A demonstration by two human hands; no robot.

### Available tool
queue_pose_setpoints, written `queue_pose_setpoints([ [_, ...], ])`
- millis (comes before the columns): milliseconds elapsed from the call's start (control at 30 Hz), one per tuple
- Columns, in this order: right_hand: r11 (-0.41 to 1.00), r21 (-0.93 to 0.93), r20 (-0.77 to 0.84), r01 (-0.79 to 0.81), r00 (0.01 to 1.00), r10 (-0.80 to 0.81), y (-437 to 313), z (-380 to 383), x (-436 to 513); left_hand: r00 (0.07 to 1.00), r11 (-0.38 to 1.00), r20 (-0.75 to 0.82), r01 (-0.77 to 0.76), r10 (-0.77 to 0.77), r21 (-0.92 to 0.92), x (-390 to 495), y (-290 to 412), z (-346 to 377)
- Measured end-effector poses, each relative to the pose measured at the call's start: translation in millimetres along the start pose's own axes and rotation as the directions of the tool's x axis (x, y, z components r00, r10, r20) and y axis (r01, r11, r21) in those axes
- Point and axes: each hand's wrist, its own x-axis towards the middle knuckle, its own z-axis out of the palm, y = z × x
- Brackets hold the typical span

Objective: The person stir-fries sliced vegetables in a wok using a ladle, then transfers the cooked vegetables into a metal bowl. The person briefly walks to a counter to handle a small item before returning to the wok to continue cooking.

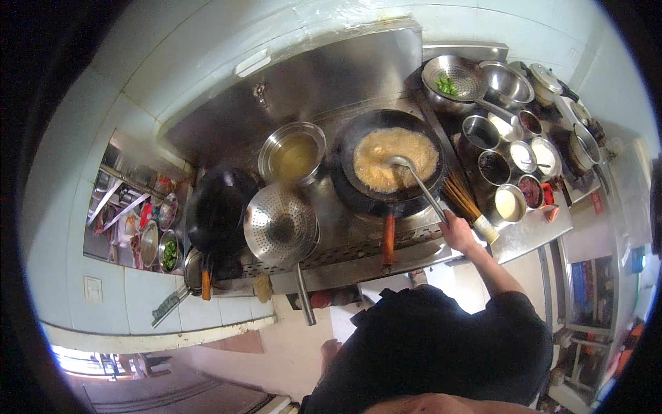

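Note:
My right hand (460,234) grips the long metal handle of a ladle (424,189). The ladle's bowl rests in bubbling, pale brown liquid (395,155) inside a dark wok (347,178) with an orange-brown wooden handle (389,240). Yellowish pieces show in the liquid beside the ladle. My left hand (330,350) hangs low beside my body, away from the stove, and its fingers are mostly hidden. Just right of the wok, close to my right hand, lies a bamboo wok brush (468,203) with a pale bound grip.
Left of the wok stand a metal pot of yellowish liquid (295,158), a perforated strainer (282,225) and a second dark wok (220,207). Several seasoning containers (509,203) fill the right counter. Behind them, another strainer (460,72) holds chopped greens (446,85).

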Motion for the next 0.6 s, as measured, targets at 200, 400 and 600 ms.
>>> queue_pose_setpoints([
  [200, 0.998, 0.007, -0.211, 0.062, 0.976, -0.059, 13, 0, 43, 0.992, 0.968, 0.106, 0.033, -0.061, 0.25, -3, -31, 53],
  [400, 0.996, 0.037, -0.274, 0.086, 0.959, -0.073, 23, -2, 63, 0.981, 0.944, 0.163, 0.046, -0.104, 0.326, -15, -35, 84],
  [600, 0.485, 0.756, 0.387, -0.439, 0.898, 0.209, 4, 8, 50, 0.987, 0.966, 0.144, 0.037, -0.076, 0.256, -32, -27, 85],
])
